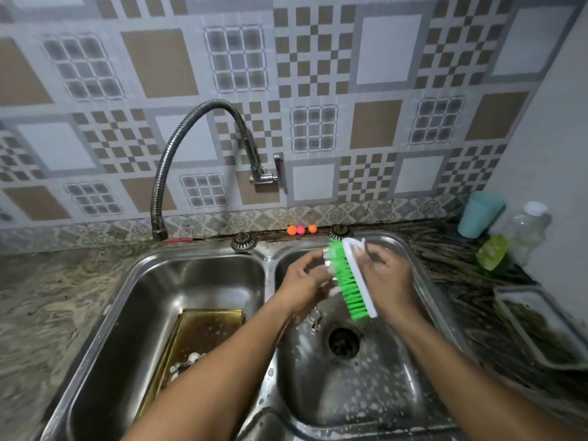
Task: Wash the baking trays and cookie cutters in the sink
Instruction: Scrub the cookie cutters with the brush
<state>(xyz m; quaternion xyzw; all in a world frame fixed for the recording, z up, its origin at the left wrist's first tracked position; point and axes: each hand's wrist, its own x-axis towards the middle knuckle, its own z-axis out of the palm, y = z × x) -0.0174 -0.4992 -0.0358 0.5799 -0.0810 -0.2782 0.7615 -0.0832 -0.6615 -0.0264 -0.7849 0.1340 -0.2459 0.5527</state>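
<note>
A double steel sink [269, 259] sits in a mottled stone counter under a patterned tile wall, and I am looking down into both basins.

Nearest, in the left basin, a golden baking tray [203, 332] lies flat on the bottom with brown residue and suds on it. A flower-shaped cutter [187, 361] rests on its near end. I judge the tray stiff, light and slick with soap, so I would take it by a long raised rim rather than the flat face. The right basin is flecked with foam around the drain [343, 342].

Above that basin, my left hand [302, 280] has its fingers curled round a small metal cutter [327, 261], mostly hidden, so I cannot tell its shape. My right hand [389, 278] grips the white back of a brush [350, 281], green bristles pressed against the cutter. Thin sheet metal like this probably bends if squeezed and has sharp edges, so pinching it across its walls, lightly, seems safest while wet.

To the right on the counter lies a pale-rimmed tray [509, 316]. Farther back stand a green soap bottle [492, 253], a clear bottle [528, 232] and a teal cup [480, 214]. The flexible tap [194, 122] arches from the wall toward the far left of the sink, with no water visible.
</note>
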